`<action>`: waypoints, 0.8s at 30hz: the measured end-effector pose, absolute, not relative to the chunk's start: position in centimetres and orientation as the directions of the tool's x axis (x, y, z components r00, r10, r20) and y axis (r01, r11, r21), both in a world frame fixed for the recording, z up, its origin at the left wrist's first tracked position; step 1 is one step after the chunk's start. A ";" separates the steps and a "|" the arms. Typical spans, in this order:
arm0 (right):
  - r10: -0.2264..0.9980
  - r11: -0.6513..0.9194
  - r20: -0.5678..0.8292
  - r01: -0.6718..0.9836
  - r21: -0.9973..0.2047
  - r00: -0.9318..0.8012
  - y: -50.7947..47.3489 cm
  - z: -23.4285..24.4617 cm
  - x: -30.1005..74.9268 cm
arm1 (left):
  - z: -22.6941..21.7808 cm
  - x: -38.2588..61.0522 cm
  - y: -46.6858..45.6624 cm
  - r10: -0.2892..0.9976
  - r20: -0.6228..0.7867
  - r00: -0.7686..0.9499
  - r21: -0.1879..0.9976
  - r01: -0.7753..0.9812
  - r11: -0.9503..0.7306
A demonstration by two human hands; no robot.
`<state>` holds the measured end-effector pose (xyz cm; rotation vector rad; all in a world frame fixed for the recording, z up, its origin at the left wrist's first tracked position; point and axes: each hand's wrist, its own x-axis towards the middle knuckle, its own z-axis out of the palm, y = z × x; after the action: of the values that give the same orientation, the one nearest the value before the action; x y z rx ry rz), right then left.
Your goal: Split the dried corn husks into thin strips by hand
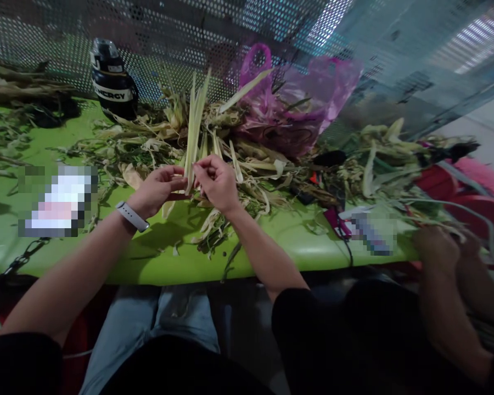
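Note:
Both my hands meet over the green table (181, 258), holding a bundle of long pale leaf strips (195, 123) that stands upright between them. My left hand (158, 189), with a grey watch on the wrist, is closed around the base of the strips. My right hand (218, 181) pinches the same strips from the right side, thumb and fingers pressed together. Behind the hands lies a heap of dried husks and leaves (247, 159).
A black bottle (113, 82) stands at the back left. A pink plastic bag (288, 104) lies behind the heap. Another person's hands (440, 249) work on leaves at the right edge. A perforated metal screen closes off the back.

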<state>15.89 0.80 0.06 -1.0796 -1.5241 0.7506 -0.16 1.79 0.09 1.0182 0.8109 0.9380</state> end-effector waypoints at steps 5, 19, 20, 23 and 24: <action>0.898 0.417 0.439 0.319 -0.851 -0.003 1.5 -1.5 15.9 | 0.3 0.1 1.6 0.909 -0.125 0.398 0.937 -0.254 0.240; 0.871 0.423 0.492 0.492 -0.761 0.013 1.3 -1.7 16.1 | 0.3 0.0 1.5 0.917 -0.135 0.376 0.935 -0.257 0.243; 0.871 0.420 0.491 0.502 -0.756 0.012 1.3 -1.7 16.1 | 0.3 0.0 1.5 0.916 -0.120 0.383 0.939 -0.255 0.229; 0.877 0.406 0.481 0.516 -0.754 0.013 1.3 -1.7 16.0 | 0.2 0.0 1.4 0.910 -0.080 0.408 0.957 -0.225 0.185; 0.878 0.404 0.479 0.513 -0.757 0.016 1.3 -1.7 16.0 | 0.2 0.0 1.4 0.909 -0.075 0.409 0.961 -0.213 0.175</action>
<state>16.04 1.31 -1.68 -1.2459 -1.6410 0.4470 0.05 1.42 0.21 1.1045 0.7939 0.9263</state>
